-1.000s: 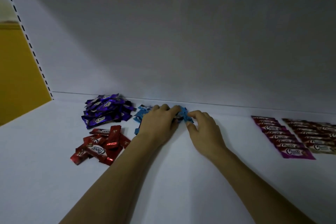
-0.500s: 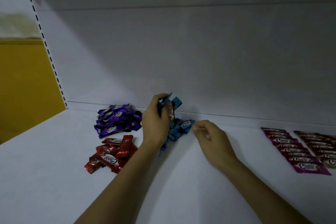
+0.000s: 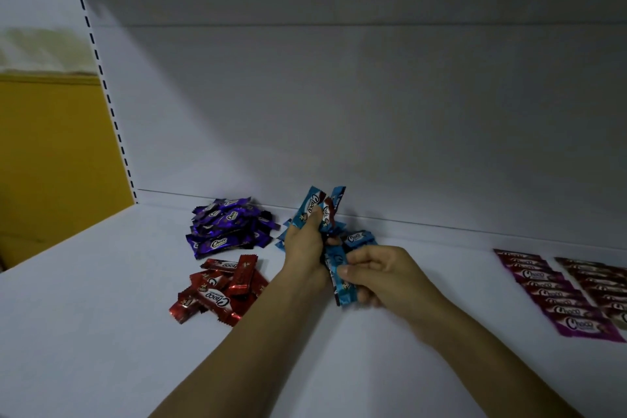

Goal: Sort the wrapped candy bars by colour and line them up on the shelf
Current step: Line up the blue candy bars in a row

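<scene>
While the person looks down from the head camera, the left hand (image 3: 303,248) is curled tight round a bunch of blue candy bars (image 3: 314,207). Their tops stick up above the fist, close to the white back wall (image 3: 339,112). The right hand (image 3: 383,273) is just beside it, and its thumb and fingers pinch one more blue bar (image 3: 341,282), which points down toward the white shelf (image 3: 101,332). A few loose blue bars (image 3: 361,237) lie on the shelf just behind the two hands. Off to the left, near the back wall, sits a messy pile of purple bars (image 3: 227,226). A messy pile of red bars (image 3: 220,288) lies in front of it, closer to the person. Far to the right, well apart from the hands, a neat row of pink bars (image 3: 543,288) lies flat, one after another. A neat row of brown bars (image 3: 600,282) lies right beside it at the edge of the picture. A yellow wall (image 3: 51,146) shows past the left end of the shelf.
</scene>
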The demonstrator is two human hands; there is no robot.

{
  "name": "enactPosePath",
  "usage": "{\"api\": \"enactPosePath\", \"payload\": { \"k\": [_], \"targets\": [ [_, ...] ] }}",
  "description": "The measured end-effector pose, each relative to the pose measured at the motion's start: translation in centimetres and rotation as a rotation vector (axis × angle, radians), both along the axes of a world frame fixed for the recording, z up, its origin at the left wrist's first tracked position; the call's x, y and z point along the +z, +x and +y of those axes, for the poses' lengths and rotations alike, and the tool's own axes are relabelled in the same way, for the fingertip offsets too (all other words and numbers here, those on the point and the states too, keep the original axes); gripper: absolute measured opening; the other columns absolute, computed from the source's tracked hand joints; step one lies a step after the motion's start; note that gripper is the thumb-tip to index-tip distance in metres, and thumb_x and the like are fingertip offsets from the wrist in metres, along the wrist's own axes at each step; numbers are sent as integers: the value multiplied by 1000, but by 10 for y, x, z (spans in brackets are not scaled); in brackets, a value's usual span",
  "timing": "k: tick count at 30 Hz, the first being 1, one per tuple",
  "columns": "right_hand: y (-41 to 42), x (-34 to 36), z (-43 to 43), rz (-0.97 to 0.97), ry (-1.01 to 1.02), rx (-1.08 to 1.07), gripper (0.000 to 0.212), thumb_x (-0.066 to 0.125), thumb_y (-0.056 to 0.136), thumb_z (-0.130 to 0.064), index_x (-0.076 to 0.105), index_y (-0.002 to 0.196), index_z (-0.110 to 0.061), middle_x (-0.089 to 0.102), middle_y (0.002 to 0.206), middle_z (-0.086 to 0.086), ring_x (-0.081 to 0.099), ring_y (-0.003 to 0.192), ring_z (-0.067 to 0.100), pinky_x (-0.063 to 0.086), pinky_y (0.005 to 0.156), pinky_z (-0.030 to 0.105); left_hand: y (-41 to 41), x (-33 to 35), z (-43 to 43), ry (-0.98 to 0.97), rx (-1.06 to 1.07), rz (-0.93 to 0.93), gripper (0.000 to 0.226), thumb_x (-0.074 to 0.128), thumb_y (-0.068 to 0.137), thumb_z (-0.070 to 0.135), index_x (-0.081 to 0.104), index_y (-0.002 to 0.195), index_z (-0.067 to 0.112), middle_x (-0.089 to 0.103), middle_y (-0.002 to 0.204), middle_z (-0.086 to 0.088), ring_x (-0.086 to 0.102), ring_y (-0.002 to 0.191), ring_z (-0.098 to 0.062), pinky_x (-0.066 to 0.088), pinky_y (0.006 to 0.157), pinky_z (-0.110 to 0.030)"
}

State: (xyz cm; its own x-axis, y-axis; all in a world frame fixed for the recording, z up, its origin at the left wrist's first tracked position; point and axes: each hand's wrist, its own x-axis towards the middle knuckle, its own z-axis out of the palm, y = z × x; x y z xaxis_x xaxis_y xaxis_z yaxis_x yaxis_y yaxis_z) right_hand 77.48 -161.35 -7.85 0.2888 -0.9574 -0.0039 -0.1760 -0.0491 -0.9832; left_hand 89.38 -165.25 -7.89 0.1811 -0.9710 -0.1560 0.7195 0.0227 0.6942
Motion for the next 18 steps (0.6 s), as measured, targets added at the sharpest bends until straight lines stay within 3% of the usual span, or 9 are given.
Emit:
{"api": "enactPosePath", "payload": {
  "k": [2, 5, 7, 11, 14, 18],
  "targets": [
    [-2, 0, 0, 40, 11, -15, 11, 63, 88, -11, 65, 78, -15, 59, 46, -9, 50, 40, -1, 36, 39, 11, 1, 0, -1, 28, 14, 12, 14, 55, 97, 19, 57, 100, 6, 58, 64, -10, 55, 55, -21, 55, 63, -37],
    [-10, 5, -3, 21, 20, -101, 13, 62, 88, -14, 67, 76, -13, 57, 46, -8, 49, 40, 2, 37, 41, 15, 8, 4, -1, 21, 108, 36, 22, 54, 97, 15, 54, 115, 3, 59, 72, -9, 56, 45, -14, 55, 48, -28],
    [-19, 10, -7, -86, 6, -188, 11, 61, 89, -14, 68, 83, -9, 62, 55, -3, 49, 44, 5, 37, 45, 19, 9, 3, -1, 22, 149, -56, 26, 52, 98, 13, 52, 122, 5, 64, 78, -8, 62, 52, -14, 60, 59, -32],
    [-24, 13, -8, -275, -2, -273, 9, 60, 90, -12, 67, 91, -6, 66, 70, 3, 52, 52, 8, 41, 51, 22, -18, -4, 14, -88, -13, -280, 24, 47, 99, 12, 57, 120, 8, 72, 92, -14, 70, 71, -21, 58, 57, -31],
    [-24, 9, -8, -298, 3, -332, 8, 61, 90, -9, 65, 91, -3, 62, 69, 8, 53, 53, 9, 48, 55, 26, -38, -7, 26, -161, -152, -312, 23, 43, 101, 11, 61, 114, 12, 74, 95, -12, 71, 79, -22, 57, 62, -30],
    [-26, 5, -8, -274, 6, -345, 6, 59, 90, -4, 65, 89, -1, 69, 70, 13, 62, 53, 18, 55, 55, 31, -41, -9, 27, -152, -152, -393, 23, 41, 102, 14, 63, 106, 18, 75, 88, -4, 72, 78, -16, 56, 61, -25]
  ]
}}
